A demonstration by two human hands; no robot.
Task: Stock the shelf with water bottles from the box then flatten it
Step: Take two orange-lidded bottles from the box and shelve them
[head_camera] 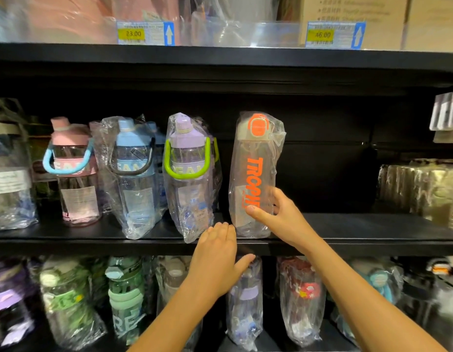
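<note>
While R grip (281, 219) pinches orange btl (252, 153) (upright, bagged) on shelf (372, 224) | L grip (217, 260) spread, flat

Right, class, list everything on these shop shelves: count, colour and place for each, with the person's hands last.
middle shelf: one, black, centre of view.
orange-lidded bottle: one, clear with orange lettering, bagged, on middle shelf.
purple-lidded bottle: one, green handle, bagged, left of it.
blue-lidded bottle: one, dark handle, bagged, further left.
pink-lidded bottle: one, light-blue handle, left of the blue one.
price tags: two, yellow and blue, upper shelf edge.
lower bottles: several, mixed colours, bagged, bottom shelf.
left hand: one, open, at middle shelf's front edge.
right hand: one, gripping the orange-lidded bottle low down.
</note>
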